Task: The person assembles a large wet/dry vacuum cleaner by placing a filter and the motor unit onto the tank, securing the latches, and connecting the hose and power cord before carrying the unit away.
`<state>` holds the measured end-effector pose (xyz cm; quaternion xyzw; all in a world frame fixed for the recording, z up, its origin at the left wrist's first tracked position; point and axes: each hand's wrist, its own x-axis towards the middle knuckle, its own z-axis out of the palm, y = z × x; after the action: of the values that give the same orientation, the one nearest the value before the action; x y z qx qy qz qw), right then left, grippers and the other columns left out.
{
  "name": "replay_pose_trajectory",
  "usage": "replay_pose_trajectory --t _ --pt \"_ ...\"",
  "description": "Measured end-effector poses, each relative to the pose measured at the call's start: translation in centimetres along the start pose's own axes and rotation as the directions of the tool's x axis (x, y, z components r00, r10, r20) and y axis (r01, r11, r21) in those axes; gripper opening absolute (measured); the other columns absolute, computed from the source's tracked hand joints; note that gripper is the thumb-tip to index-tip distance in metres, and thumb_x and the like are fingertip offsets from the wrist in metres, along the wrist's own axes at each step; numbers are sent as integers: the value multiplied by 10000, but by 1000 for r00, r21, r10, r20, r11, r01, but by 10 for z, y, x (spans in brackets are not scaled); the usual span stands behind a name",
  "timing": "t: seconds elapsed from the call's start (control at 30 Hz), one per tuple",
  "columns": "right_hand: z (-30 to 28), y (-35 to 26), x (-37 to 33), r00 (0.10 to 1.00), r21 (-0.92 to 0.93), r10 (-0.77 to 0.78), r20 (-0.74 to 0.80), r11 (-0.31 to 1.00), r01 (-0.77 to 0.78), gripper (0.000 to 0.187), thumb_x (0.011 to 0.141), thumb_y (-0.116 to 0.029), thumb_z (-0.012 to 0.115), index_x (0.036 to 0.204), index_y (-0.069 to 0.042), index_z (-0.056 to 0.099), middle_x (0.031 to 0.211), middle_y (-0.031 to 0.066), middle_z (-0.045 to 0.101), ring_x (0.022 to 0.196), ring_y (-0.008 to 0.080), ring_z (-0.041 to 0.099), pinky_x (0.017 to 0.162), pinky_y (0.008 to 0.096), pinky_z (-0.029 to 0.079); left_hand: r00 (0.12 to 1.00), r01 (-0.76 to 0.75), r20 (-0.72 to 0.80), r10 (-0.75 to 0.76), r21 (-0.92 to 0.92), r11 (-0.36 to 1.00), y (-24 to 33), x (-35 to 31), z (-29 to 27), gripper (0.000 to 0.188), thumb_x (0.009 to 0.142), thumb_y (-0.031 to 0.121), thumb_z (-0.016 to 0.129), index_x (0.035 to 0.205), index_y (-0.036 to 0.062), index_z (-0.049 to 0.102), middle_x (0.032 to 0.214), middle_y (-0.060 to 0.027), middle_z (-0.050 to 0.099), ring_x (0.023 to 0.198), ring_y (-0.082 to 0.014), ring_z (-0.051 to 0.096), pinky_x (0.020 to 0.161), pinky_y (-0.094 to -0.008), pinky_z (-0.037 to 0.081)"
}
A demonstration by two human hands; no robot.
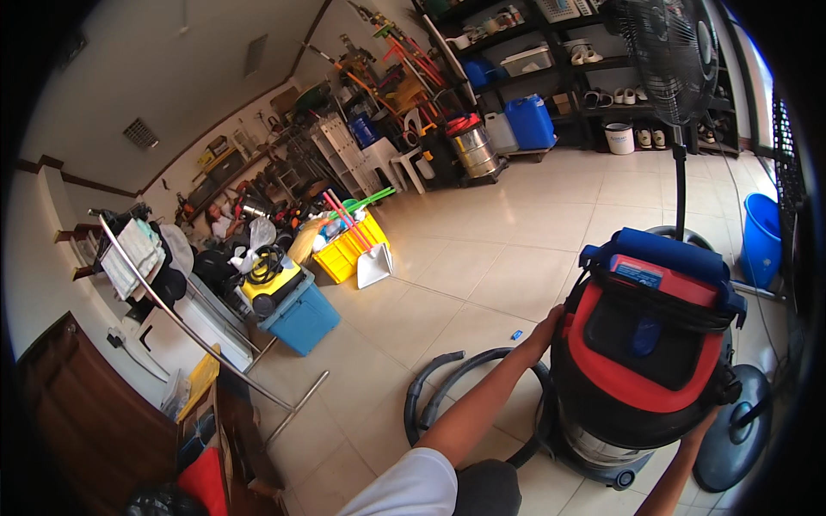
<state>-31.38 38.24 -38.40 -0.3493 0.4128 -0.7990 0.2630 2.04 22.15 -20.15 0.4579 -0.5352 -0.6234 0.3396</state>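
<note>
A wet-dry vacuum cleaner (644, 344) stands upright before me, its red and black top set over a shiny metal drum. Across its far side lies a blue plastic part (658, 249), with a dark cord wound below it. My left hand (547, 331) grips the left side of the vacuum's top, fingertips partly hidden by the rim. Low on the opposite side, near a black latch, my right hand (701, 426) holds the body; its fingers are mostly hidden. The vacuum's black hose (439, 391) curls over the floor beneath my left forearm.
A pedestal fan (680, 155) rises behind the vacuum, and a dark round base (731, 439) lies close right. Beyond stands a blue bucket (761, 241). Leftward are a metal rack (292, 404), a blue bin (301, 316) and a yellow crate (348, 256). A small blue item (516, 334) lies on the tiles.
</note>
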Motion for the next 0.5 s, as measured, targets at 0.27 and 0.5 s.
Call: replay_pose_trajectory --t 0.27,0.5 --pt "80 -108 -18 849 -519 -382 -364 840 156 532 901 -392 312 1272 -12 320 1308 128 327 1193 225 345 1000 375 237 997 39 60 -41 33 999 -11 12 -7 563 867 492 304 1309 144 300 1274 -71 403 1183 -205 362 991 -339 250" --pt "162 -151 -50 674 -836 -737 57 334 436 503 861 -388 408 1185 -4 437 1314 212 294 1200 352 311 967 449 255 982 -186 4 186 9 982 -10 27 26 481 889 408 303 1230 87 415 1164 -71 495 1084 -164 445 941 -288 304"
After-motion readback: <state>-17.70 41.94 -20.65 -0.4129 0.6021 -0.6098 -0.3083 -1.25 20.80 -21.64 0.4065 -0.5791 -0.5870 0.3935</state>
